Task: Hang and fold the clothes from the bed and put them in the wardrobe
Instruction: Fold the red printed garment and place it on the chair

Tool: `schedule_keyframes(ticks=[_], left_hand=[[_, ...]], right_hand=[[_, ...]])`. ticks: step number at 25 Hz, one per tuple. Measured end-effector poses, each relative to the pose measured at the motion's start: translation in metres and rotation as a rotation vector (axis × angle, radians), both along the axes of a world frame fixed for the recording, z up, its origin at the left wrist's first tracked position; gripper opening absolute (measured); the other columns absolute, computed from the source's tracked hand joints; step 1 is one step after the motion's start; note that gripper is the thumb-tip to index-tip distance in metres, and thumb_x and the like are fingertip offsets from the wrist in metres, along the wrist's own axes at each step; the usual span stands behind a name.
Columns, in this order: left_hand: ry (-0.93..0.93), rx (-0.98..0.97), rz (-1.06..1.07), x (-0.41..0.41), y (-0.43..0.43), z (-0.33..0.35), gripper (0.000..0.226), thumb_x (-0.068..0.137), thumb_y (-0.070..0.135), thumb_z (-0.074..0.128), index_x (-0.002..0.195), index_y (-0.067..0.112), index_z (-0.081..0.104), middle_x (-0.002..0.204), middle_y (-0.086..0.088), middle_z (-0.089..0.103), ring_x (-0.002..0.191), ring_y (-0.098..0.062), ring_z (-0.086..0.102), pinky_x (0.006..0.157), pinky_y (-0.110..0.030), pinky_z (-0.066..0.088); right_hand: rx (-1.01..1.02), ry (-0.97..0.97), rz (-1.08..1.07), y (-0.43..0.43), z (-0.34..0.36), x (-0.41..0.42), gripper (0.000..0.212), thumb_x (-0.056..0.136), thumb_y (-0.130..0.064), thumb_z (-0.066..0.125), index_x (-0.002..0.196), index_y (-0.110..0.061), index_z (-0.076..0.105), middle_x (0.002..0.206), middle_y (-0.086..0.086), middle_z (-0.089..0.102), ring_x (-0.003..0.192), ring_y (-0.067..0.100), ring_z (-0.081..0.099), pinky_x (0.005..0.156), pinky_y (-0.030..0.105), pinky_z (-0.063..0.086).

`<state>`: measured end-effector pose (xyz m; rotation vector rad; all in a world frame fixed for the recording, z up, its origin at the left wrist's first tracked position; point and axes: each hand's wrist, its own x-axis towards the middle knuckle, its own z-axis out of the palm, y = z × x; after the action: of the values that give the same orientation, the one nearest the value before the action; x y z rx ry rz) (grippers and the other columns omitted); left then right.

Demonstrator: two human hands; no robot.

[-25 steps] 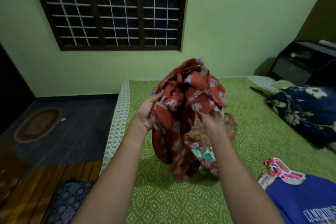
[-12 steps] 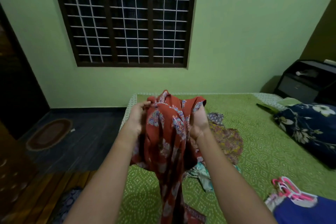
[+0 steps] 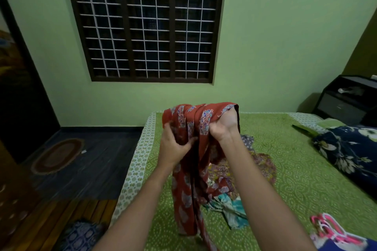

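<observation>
Red garment (image 3: pixel 191 161) lifted higher, both hands (image 3: pixel 175 144) gripping it above bed (image 3: pixel 295 169)

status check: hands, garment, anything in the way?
Left hand and right hand both gripping the red printed garment, raised, tail hanging to the bed. Loose clothes pile behind it. Pink hangers lower right.

Two bare forearms, no sleeves reaching the wrists; left hand (image 3: pixel 175 144) and right hand (image 3: pixel 223 126) without rings, watch, bracelets or gloves
</observation>
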<state>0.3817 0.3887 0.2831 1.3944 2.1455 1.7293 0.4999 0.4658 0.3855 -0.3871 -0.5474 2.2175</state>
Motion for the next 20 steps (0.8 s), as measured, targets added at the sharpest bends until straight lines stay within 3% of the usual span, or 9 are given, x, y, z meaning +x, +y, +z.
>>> schedule_keyframes(ticks=[2,4,6,8,11,13,15,18,20], left_hand=[[-0.209,-0.150,-0.109,-0.003,0.016,-0.004,0.038,0.077,0.024,0.072,0.109,0.006,0.061,0.100,-0.011,0.067,0.097,-0.025,0.063,0.083,-0.034,0.050],[-0.639,-0.175,-0.199,0.004,0.019,0.008,0.027,0.083,0.032,0.066,0.095,0.008,0.066,0.093,-0.014,0.070,0.092,-0.030,0.065,0.088,-0.043,0.051],[-1.007,-0.109,-0.348,0.007,0.017,0.024,0.031,0.094,0.033,0.052,0.102,0.006,0.065,0.098,-0.017,0.070,0.091,-0.029,0.066,0.093,-0.044,0.049],[-1.212,-0.016,-0.418,-0.003,0.011,0.034,0.041,0.099,0.032,0.037,0.098,0.001,0.065,0.089,-0.018,0.071,0.081,-0.029,0.069,0.083,-0.042,0.051],[-1.290,-0.012,-0.391,-0.011,0.006,0.039,0.041,0.097,0.027,0.032,0.090,0.002,0.063,0.073,-0.015,0.071,0.071,-0.028,0.067,0.073,-0.037,0.049],[-1.263,-0.057,-0.343,-0.007,0.009,0.036,0.037,0.095,0.025,0.035,0.082,0.004,0.063,0.067,-0.014,0.070,0.062,-0.026,0.067,0.070,-0.036,0.048],[-1.257,-0.087,-0.349,-0.002,0.013,0.035,0.035,0.095,0.025,0.040,0.083,0.005,0.065,0.068,-0.013,0.071,0.068,-0.026,0.066,0.071,-0.035,0.049],[-1.197,-0.217,-0.419,0.009,0.015,0.028,0.036,0.097,0.026,0.040,0.090,0.004,0.067,0.075,-0.010,0.072,0.069,-0.023,0.068,0.073,-0.032,0.050],[-1.135,-0.285,-0.450,0.025,0.017,0.022,0.037,0.099,0.023,0.036,0.093,0.002,0.066,0.074,-0.008,0.072,0.064,-0.018,0.069,0.070,-0.030,0.052]], right_hand=[[-0.019,0.055,-0.023,0.015,0.007,0.002,0.066,0.102,-0.041,0.015,0.144,0.009,0.019,0.149,0.030,0.022,0.136,0.042,0.027,0.108,0.052,0.028],[-0.042,0.016,-0.113,0.027,0.003,0.003,0.057,0.102,-0.031,0.012,0.141,0.009,0.027,0.148,0.026,0.028,0.136,0.040,0.029,0.109,0.049,0.026],[-0.033,-0.276,-0.138,0.031,-0.022,0.009,0.066,0.100,-0.046,0.012,0.131,0.001,0.046,0.131,0.017,0.053,0.125,0.034,0.046,0.102,0.044,0.035],[0.033,-0.539,0.111,0.017,-0.060,0.019,0.085,0.091,-0.068,0.014,0.110,-0.001,0.062,0.094,0.014,0.070,0.098,0.032,0.061,0.092,0.040,0.044],[0.184,-0.437,0.466,0.005,-0.078,0.029,0.094,0.083,-0.077,0.020,0.107,0.001,0.068,0.099,0.021,0.069,0.095,0.031,0.066,0.091,0.040,0.048],[0.276,-0.488,0.391,0.017,-0.069,0.031,0.072,0.082,-0.060,0.052,0.118,0.002,0.059,0.108,0.021,0.066,0.098,0.028,0.067,0.088,0.040,0.051],[0.292,-0.564,0.207,0.030,-0.069,0.033,0.062,0.067,-0.027,0.078,0.114,0.006,0.055,0.087,0.014,0.072,0.075,0.022,0.071,0.068,0.033,0.058],[0.230,-0.532,0.134,0.037,-0.083,0.036,0.024,0.070,-0.016,0.073,0.087,0.000,0.070,0.075,0.009,0.072,0.066,0.019,0.069,0.071,0.031,0.057],[0.214,-0.510,0.185,0.030,-0.093,0.038,0.021,0.068,-0.019,0.073,0.082,-0.004,0.074,0.081,0.009,0.073,0.072,0.020,0.069,0.080,0.034,0.054]])
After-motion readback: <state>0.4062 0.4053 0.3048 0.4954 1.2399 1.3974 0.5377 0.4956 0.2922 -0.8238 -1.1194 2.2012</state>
